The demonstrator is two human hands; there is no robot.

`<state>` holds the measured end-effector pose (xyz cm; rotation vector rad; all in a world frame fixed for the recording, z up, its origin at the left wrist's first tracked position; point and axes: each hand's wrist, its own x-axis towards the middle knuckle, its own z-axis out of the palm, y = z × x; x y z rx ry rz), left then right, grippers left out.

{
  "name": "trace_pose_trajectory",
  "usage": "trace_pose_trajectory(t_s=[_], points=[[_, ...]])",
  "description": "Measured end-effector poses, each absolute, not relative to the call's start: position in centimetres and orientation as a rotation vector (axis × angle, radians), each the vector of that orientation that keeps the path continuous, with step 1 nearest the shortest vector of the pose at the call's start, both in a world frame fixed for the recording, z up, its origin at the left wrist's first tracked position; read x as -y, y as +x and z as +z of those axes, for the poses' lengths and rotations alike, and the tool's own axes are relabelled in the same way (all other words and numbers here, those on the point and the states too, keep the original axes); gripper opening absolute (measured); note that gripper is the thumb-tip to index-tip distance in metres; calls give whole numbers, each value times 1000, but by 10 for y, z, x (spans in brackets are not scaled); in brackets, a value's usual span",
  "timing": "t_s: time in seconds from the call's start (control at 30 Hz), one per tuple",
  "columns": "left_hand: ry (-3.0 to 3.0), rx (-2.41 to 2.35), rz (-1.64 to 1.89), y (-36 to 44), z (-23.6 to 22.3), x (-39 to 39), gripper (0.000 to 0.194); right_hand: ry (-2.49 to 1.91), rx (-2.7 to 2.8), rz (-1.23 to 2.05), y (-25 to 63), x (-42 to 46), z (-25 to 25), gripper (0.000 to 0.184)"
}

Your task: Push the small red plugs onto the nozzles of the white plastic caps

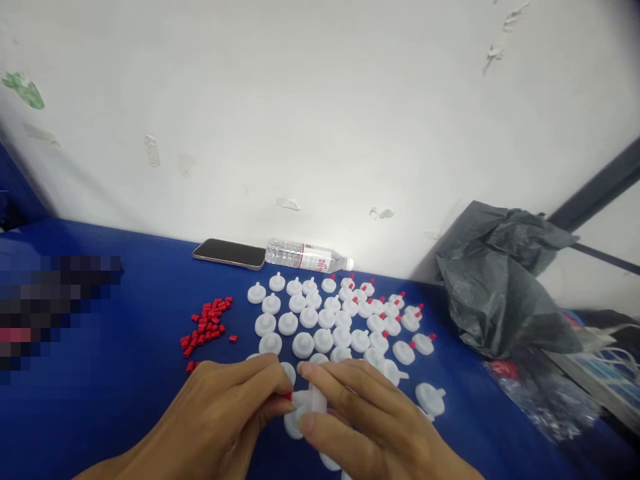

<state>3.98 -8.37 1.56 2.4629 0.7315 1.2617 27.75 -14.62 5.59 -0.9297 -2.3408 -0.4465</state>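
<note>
Between the thumb and fingers of my right hand (370,413) is a white nozzle cap (317,399), turned on its side with its spout pointing left. My left hand (225,407) pinches a small red tip cap (287,396) at the end of that spout. How far the red piece sits over the spout I cannot tell. Beneath and beyond my hands, many white nozzle caps (303,345) lie spout up on the blue table. Several at the right wear red tips (413,345). Loose red tip caps (205,325) form a pile beyond my left hand.
Along the white wall lie a phone (230,253) and a clear water bottle (310,256) on its side. A dark grey plastic bag (505,280) hangs at the right, above a clear plastic bag (545,400). A pixelated patch covers the far left of the blue table (145,293).
</note>
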Motion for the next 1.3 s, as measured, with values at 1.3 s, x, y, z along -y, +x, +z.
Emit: trace_pose_trajectory(t_s=[1.3], points=[[2973, -1434, 652, 0, 42, 30, 32, -1452, 1836, -483, 350, 92, 40, 8]])
